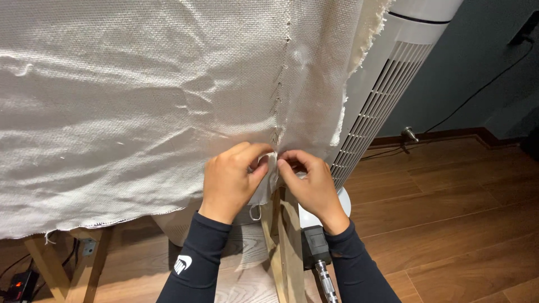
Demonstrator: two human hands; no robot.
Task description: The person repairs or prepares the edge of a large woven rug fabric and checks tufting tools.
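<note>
One sheet of coarse off-white woven fabric (pixel 129 101) is seen, pinched by two hands: one left hand (pixel 231 178) and one right hand (pixel 311 185). One white tower fan (pixel 387 84) is counted, one wooden frame (pixel 283 247), one black-handled tool (pixel 319 258), and one black cable (pixel 483 90) along the wall.

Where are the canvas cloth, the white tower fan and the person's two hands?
canvas cloth (pixel 140 95): head view, bare woven middle.
white tower fan (pixel 382 95): head view, slatted grille.
left hand (pixel 230 182): head view, back.
right hand (pixel 311 185): head view, back.
</note>
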